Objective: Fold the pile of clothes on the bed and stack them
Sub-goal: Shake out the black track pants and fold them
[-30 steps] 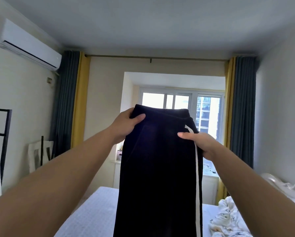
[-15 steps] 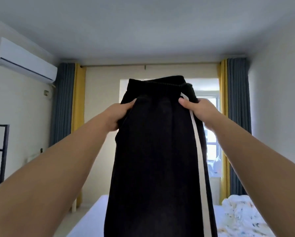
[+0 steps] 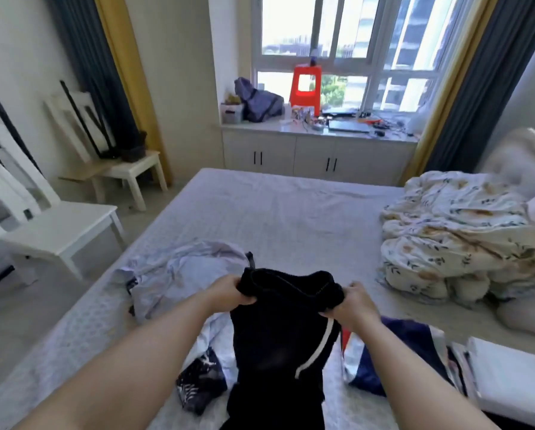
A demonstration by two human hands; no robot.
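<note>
Trousers: black trousers (image 3: 278, 346) with a white side stripe, held up by the waistband over the near part of the bed (image 3: 291, 212), legs hanging down toward the sheet
Left hand: left hand (image 3: 229, 290) grips the left end of the waistband, fingers curled round the cloth
Right hand: right hand (image 3: 358, 302) grips the right end of the waistband, fingers clamped on the cloth
Unfolded clothes: pale lilac garment (image 3: 182, 274) crumpled just left of the trousers; dark leaf-print piece (image 3: 198, 383) beneath it; navy, white and red garment (image 3: 393, 352) to the right
Stack: folded white item (image 3: 514, 377) at the right edge
Bedding: floral duvet (image 3: 452, 234) bunched at the far right
Beyond: white chair (image 3: 52, 225) left of the bed; red stool (image 3: 305, 88) on the window ledge
</note>
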